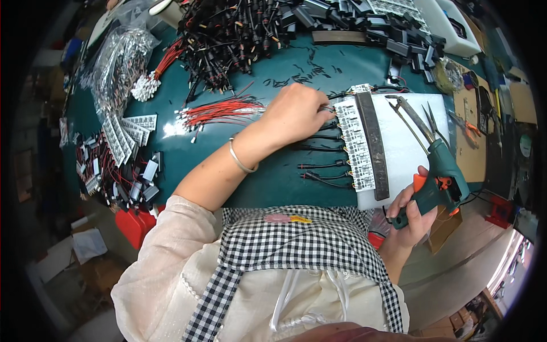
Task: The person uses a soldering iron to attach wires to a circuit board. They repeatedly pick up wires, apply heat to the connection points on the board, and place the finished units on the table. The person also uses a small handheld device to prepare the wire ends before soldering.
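Note:
My right hand (416, 216) grips a green soldering gun (439, 171) with an orange trigger, its long metal tip pointing up and left over a white foam block (416, 137). On the block's left side lies a panel of small white circuit boards (356, 145), with a dark metal bar (371, 145) across it. My left hand (296, 114) is closed at the panel's upper left edge, fingertips pinched around what looks like a black cable end; the fingers partly hide it. Several black cables (322, 166) stick out leftward from the panel's lower edge.
Red wires (219, 112) with white connectors lie left of my left hand. A heap of black cables (228, 40) and black housings (404, 43) fills the far side. Circuit board strips (122, 139) lie at the left. Orange-handled pliers (468, 130) rest at the right.

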`<state>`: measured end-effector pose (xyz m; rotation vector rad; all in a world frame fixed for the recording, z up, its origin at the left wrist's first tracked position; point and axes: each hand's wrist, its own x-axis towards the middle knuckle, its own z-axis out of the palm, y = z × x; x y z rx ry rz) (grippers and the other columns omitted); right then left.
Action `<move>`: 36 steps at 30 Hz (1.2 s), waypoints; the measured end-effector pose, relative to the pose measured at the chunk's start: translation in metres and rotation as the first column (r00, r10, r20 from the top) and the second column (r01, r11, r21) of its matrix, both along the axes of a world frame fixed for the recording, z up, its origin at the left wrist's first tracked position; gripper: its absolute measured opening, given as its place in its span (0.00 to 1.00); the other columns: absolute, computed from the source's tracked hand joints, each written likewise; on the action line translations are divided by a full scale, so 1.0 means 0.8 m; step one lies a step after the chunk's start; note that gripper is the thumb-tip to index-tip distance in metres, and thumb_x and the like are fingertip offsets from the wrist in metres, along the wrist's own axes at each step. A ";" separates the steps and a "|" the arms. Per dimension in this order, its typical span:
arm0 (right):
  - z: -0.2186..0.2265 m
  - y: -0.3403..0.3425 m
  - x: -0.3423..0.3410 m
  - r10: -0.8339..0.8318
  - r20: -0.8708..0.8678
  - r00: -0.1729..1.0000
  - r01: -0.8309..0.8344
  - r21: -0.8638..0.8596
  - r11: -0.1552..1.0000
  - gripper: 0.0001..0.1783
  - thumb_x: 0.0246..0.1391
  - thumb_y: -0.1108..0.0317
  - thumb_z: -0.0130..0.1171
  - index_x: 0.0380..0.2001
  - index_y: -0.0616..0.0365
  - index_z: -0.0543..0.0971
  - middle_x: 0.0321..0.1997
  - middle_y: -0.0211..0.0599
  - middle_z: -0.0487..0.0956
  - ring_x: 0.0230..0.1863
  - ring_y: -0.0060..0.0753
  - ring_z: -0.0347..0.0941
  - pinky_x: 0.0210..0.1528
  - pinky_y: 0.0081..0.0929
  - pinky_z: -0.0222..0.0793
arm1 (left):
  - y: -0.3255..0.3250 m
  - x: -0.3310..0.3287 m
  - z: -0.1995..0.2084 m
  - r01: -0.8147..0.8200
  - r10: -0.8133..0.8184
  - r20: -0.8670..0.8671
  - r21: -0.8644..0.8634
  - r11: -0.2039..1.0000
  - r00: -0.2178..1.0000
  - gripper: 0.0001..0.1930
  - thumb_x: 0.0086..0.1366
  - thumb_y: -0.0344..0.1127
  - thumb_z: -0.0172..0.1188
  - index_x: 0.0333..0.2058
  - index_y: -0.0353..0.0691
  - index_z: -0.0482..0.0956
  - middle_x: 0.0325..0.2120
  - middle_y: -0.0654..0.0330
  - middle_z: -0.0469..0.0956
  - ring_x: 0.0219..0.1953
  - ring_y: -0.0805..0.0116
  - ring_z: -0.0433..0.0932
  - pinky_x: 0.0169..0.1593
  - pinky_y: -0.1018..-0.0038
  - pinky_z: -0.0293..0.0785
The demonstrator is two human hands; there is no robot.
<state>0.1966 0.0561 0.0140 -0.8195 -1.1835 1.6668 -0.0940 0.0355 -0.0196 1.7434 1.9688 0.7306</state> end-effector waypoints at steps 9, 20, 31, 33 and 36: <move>0.004 -0.004 0.007 -0.040 -0.047 0.998 0.041 0.022 0.999 0.38 0.49 0.70 0.63 0.58 0.77 0.57 0.24 0.39 0.72 0.16 0.26 0.70 0.17 0.21 0.70 | 0.107 -0.102 0.021 0.075 0.376 -0.564 0.619 0.782 0.735 0.09 0.52 0.30 0.56 0.33 0.39 0.81 0.33 0.55 0.80 0.41 0.59 0.77 0.47 0.64 0.70; 0.006 0.004 0.002 -0.076 0.007 0.997 0.075 0.082 0.994 0.38 0.51 0.70 0.60 0.60 0.77 0.55 0.26 0.37 0.72 0.16 0.25 0.68 0.16 0.19 0.66 | 0.075 -0.063 -0.003 -0.231 0.192 0.138 0.397 0.888 0.972 0.11 0.56 0.29 0.63 0.39 0.39 0.81 0.30 0.54 0.82 0.31 0.64 0.81 0.38 0.74 0.75; 0.003 0.005 -0.018 -0.063 -0.064 0.996 0.066 0.045 0.997 0.37 0.47 0.73 0.63 0.59 0.74 0.59 0.22 0.39 0.72 0.17 0.25 0.69 0.21 0.21 0.69 | 0.059 -0.078 -0.002 -0.330 0.141 0.663 0.168 0.929 0.735 0.13 0.53 0.21 0.65 0.40 0.34 0.81 0.34 0.59 0.83 0.37 0.74 0.81 0.45 0.79 0.75; 0.003 0.004 -0.019 -0.078 -0.053 0.996 0.080 0.042 0.996 0.37 0.47 0.73 0.63 0.58 0.74 0.59 0.22 0.39 0.72 0.17 0.25 0.69 0.20 0.21 0.69 | 0.058 -0.079 -0.002 -0.368 0.127 0.704 0.201 0.908 0.699 0.13 0.52 0.21 0.67 0.38 0.33 0.82 0.32 0.59 0.83 0.35 0.74 0.81 0.43 0.80 0.76; 0.003 0.004 -0.019 -0.080 -0.035 0.996 0.082 0.046 0.996 0.37 0.47 0.73 0.63 0.58 0.74 0.59 0.23 0.39 0.72 0.17 0.25 0.69 0.20 0.20 0.68 | 0.056 -0.078 -0.006 -0.415 0.191 0.613 0.246 0.876 0.767 0.10 0.52 0.24 0.68 0.35 0.34 0.83 0.29 0.61 0.83 0.32 0.77 0.80 0.39 0.80 0.76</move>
